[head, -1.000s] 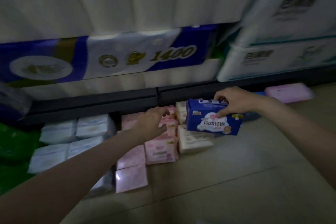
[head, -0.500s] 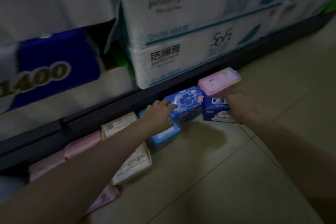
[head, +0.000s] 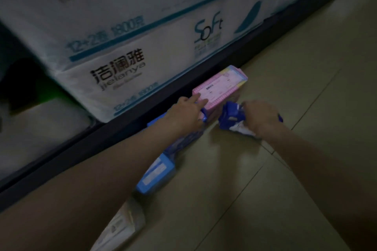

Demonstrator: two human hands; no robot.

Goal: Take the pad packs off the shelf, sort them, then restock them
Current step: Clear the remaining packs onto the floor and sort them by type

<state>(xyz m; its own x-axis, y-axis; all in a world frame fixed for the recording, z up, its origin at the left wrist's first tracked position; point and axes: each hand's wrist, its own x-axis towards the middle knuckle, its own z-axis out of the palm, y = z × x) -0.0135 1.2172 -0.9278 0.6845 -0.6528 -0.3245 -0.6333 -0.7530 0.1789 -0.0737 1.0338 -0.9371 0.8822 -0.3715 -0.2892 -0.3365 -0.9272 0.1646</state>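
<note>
Pad packs lie in a row on the tiled floor (head: 285, 169) along the dark shelf base (head: 114, 138): one pink pack (head: 222, 85), three blue, one pale at the bottom edge, cut off. Left hand (head: 186, 113) lays straight fingers on the pink pack. Right hand (head: 260, 117) curls over the dark blue pack (head: 230, 116), mostly hiding it.

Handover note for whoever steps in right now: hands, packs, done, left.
Left hand: fingers straight, touching the pink pack on the floor by the shelf base.
Right hand: gripping the dark blue pack, down at the floor.
Light blue pack and a white pack lie along the floor under the left arm.
Done: packs are off the shelf, laid in a row.
Left: finish sorting, then restock.
</note>
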